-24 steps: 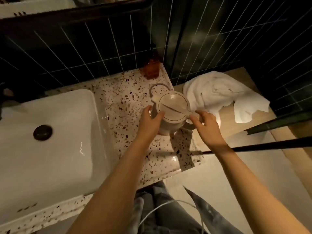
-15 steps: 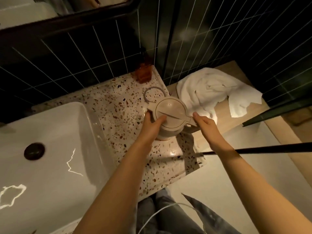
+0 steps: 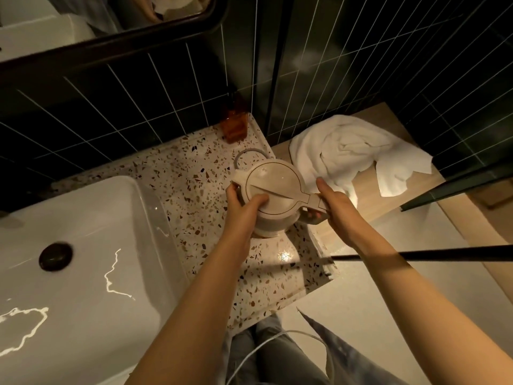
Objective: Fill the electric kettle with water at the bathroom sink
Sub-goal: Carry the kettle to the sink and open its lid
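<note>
A cream electric kettle [image 3: 274, 187] with its lid closed stands on the speckled terrazzo counter [image 3: 194, 184], right of the white sink basin [image 3: 91, 245]. My left hand [image 3: 244, 209] wraps the kettle's left side, thumb on the lid's edge. My right hand [image 3: 330, 204] closes around the handle on the kettle's right. A grey cord loop [image 3: 249, 155] shows behind the kettle. The basin's dark drain [image 3: 55, 255] sits at the left; no tap is in view.
An amber bottle [image 3: 234, 126] stands at the counter's back corner against dark tiles. A crumpled white towel [image 3: 352, 151] lies on a wooden ledge to the right. A black bar [image 3: 444, 254] crosses under my right forearm. A mirror [image 3: 111, 20] hangs above.
My right hand has moved from beside the handle onto it and closed. My left hand has settled further around the kettle's side. The view has shifted slightly.
</note>
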Demonstrator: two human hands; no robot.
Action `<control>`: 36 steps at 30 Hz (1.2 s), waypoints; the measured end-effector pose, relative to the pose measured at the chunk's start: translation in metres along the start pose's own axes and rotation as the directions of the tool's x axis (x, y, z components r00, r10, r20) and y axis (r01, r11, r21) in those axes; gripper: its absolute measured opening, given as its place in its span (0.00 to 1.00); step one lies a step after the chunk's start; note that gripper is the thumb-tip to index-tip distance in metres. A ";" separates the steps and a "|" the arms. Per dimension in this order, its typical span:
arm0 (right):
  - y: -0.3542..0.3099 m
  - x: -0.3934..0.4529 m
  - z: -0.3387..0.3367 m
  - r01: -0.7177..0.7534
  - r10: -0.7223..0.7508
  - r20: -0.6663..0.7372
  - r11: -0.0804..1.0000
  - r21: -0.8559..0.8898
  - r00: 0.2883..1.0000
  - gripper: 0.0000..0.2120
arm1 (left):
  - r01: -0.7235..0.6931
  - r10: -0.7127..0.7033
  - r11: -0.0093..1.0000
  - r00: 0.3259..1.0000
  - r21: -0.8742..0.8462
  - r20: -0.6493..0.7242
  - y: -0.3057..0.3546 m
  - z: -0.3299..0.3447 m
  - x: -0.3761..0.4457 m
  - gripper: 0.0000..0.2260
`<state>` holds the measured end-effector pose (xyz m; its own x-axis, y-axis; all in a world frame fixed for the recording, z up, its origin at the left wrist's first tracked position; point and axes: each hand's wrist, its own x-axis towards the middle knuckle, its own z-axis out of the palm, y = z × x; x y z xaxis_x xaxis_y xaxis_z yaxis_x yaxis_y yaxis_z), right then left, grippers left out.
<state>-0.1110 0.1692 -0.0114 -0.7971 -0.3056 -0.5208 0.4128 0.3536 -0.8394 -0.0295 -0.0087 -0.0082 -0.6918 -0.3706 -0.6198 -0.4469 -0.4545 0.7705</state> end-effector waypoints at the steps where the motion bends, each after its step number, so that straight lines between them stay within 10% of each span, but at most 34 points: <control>1: -0.003 -0.004 -0.001 0.041 -0.042 0.030 0.999 0.018 0.999 0.24 | -0.032 0.032 0.999 0.999 -0.007 -0.010 0.003 0.000 -0.003 0.27; 7: -0.026 -0.044 0.000 0.251 -0.257 0.160 0.966 0.056 0.953 0.44 | -0.192 0.190 0.981 0.980 -0.035 -0.062 0.026 -0.004 -0.038 0.25; 17: -0.037 -0.096 0.022 0.343 -0.379 0.360 0.925 0.163 0.852 0.16 | -0.325 0.307 0.944 0.924 -0.048 -0.227 0.025 -0.038 -0.113 0.19; 36: -0.060 -0.138 0.123 0.379 -0.388 0.703 0.908 0.180 0.595 0.17 | -0.450 0.342 0.892 0.721 -0.032 -0.603 0.009 -0.133 -0.219 0.23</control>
<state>0.0289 0.0814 0.0916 -0.3250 -0.9411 -0.0936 0.1517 0.0458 -0.9874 0.1935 -0.0391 0.1144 -0.3094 -0.9109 -0.2730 -0.0688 -0.2648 0.9618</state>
